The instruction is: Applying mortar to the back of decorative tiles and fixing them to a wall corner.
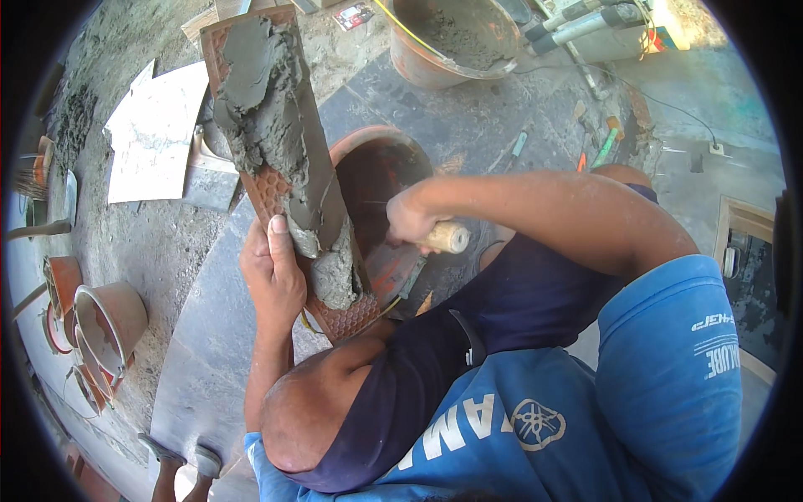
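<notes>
My left hand [273, 261] grips the edge of a long terracotta tile [343, 322], its thumb on the honeycomb-textured face. Grey wet mortar [266, 92] lies thick over much of that face, with bare patches near the thumb and at both ends. The tile is tilted, its near end by my bent leg. In my right hand [408, 221] is a trowel with a thick wooden handle [452, 238]; the blade is mostly hidden by the hand. This hand is over an orange-brown bucket [423, 151], which the tile partly covers at the left.
Another bucket [400, 63] with mortar stands at the far side. White sheets [159, 138] lie on the left ground, with several buckets [109, 322] nearer. Tools with green [604, 149] and teal [519, 144] handles lie at the right. A person's feet [207, 460] show at lower left.
</notes>
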A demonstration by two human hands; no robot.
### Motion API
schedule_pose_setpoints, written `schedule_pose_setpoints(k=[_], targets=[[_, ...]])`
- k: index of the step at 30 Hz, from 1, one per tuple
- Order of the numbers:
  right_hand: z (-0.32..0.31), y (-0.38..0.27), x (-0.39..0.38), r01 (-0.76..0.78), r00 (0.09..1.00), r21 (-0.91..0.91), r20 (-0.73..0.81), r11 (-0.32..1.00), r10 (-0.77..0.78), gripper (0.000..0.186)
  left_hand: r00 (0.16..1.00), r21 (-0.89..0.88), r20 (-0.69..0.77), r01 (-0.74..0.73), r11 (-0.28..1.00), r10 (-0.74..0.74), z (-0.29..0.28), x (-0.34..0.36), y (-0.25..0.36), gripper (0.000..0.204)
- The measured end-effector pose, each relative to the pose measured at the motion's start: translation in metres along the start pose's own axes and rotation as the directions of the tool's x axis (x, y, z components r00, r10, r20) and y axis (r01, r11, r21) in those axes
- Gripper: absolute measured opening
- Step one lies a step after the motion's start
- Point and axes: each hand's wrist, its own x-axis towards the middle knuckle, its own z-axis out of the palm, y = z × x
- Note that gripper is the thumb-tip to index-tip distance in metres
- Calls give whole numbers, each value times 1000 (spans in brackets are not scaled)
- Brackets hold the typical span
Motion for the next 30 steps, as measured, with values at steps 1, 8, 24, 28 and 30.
schedule_pose_setpoints(k=[1,8,24,28,30], targets=[[-6,11,-7,-48,998,320,-15,946,56,31,1000,5,6,0,1000,0,2,1,-2,34],[-7,65,13,5,988,596,120,803,-95,23,993,-89,-112,19,996,-29,16,3,-21,37],[35,48,56,-187,722,942,325,280,-611,35,972,-191,-229,14,981,-58,-18,15,-39,35],[42,10,51,-176,648,967,253,183,-718,43,945,-334,-289,48,941,-151,-72,18,-38,37],[38,-4,36,-139,639,976,216,166,-738,42,961,-391,-213,79,917,-174,-93,19,-41,39]])
